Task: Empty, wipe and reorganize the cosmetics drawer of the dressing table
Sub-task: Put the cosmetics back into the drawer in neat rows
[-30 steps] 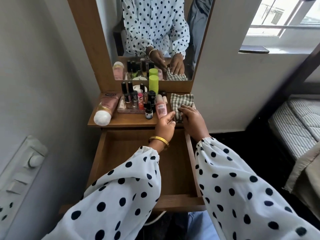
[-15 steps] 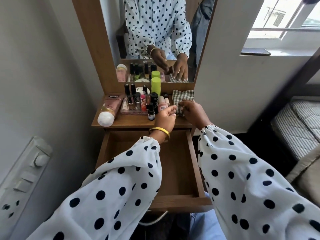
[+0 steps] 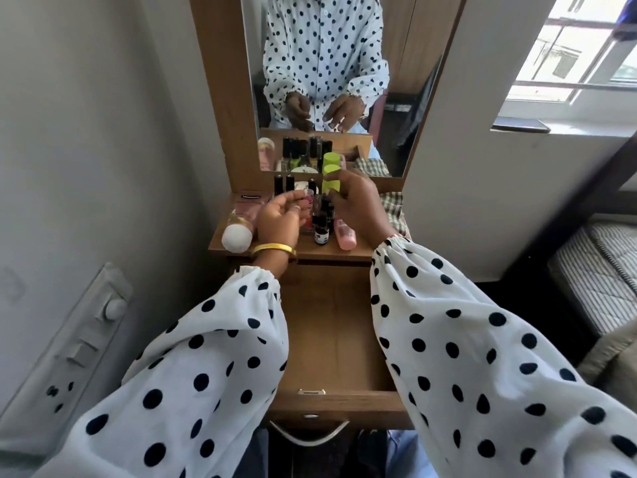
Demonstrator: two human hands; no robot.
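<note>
The drawer (image 3: 331, 343) stands pulled out toward six o'clock, and what I can see of its floor is bare, so I judge the emptying done. The checked cloth (image 3: 393, 208) lies put down on the tabletop (image 3: 355, 253) at about two o'clock from the bottles, which suggests the wiping is finished too, though I cannot confirm that. What remains is the reorganizing: everything is crowded at twelve o'clock, under the mirror (image 3: 331, 81).

My right hand (image 3: 358, 205) is wrapped around the lime-green bottle (image 3: 331, 182). My left hand (image 3: 279, 219) is loosely curled, fingertips pinching something small and pale I can't identify. A white-capped pink tube (image 3: 238, 232) lies at nine o'clock, a small pink bottle (image 3: 344, 236) nearer me.

My sleeves (image 3: 213, 357) hide both drawer sides, and my hands cover most of the small dark bottles (image 3: 322, 232).
</note>
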